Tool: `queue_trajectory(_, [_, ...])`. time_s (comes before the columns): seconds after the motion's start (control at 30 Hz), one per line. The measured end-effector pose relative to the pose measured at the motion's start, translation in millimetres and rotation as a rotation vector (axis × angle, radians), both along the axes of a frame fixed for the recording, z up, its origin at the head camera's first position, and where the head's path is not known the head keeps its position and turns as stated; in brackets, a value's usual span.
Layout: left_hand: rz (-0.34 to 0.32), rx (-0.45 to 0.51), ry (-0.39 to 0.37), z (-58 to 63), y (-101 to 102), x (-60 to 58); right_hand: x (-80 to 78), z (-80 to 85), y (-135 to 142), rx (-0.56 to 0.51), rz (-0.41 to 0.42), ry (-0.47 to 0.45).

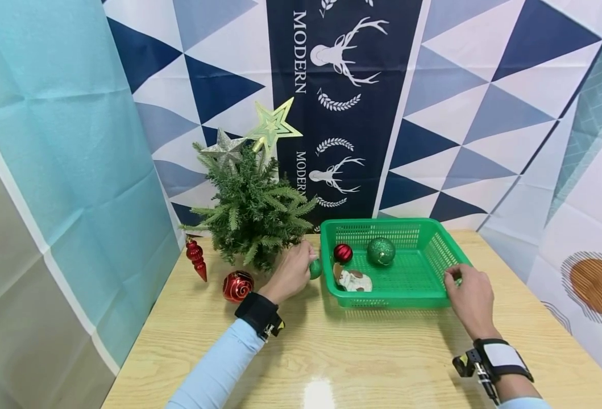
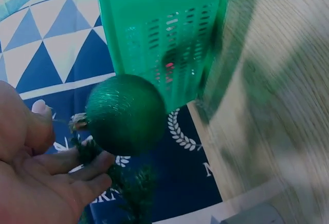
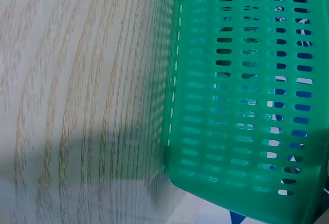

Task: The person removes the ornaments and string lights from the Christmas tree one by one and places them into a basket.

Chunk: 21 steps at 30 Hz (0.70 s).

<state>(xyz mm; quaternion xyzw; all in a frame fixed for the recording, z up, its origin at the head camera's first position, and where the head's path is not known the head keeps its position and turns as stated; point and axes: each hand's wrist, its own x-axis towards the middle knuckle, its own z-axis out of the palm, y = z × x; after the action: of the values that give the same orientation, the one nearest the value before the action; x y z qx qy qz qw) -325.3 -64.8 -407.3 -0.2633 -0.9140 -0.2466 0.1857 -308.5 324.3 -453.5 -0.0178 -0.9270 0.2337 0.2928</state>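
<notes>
The left hand (image 1: 291, 272) pinches the green ball (image 2: 126, 115) near its cap (image 2: 78, 122), between the tree (image 1: 254, 210) and the basket (image 1: 393, 303); the right hand (image 1: 472, 295) grips the basket's rim; the ball seems light, stiff and slippery, so the cap is probably the surest hold.

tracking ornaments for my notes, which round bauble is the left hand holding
The green bauble outside the basket; the glittery green one lies inside it, and the striped one and swirled one are red.

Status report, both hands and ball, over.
Left hand holds green ball; right hand grips basket rim. Ball outside basket. Tree branches close beside left hand.
</notes>
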Motion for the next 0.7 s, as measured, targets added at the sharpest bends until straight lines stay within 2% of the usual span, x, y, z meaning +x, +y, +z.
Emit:
queue_trajectory(0.13, [0.045,-0.012,0.008,1.5,1.3,1.5,-1.2,-1.2,-0.6,-0.005,0.001,-0.004])
queue_trajectory(0.33, [0.121,0.039,0.035,2.8,-1.2,4.0,-1.7,-2.2,-0.3,-0.005,-0.001,-0.003])
queue_trajectory(0.6, [0.125,0.114,0.175,3.4,-4.6,5.2,-0.6,-1.1,1.1,-0.008,-0.002,-0.01])
queue_trajectory(0.7, [0.11,0.15,0.152,5.5,-5.4,5.6,-0.4,-1.7,1.1,-0.01,0.004,-0.01])
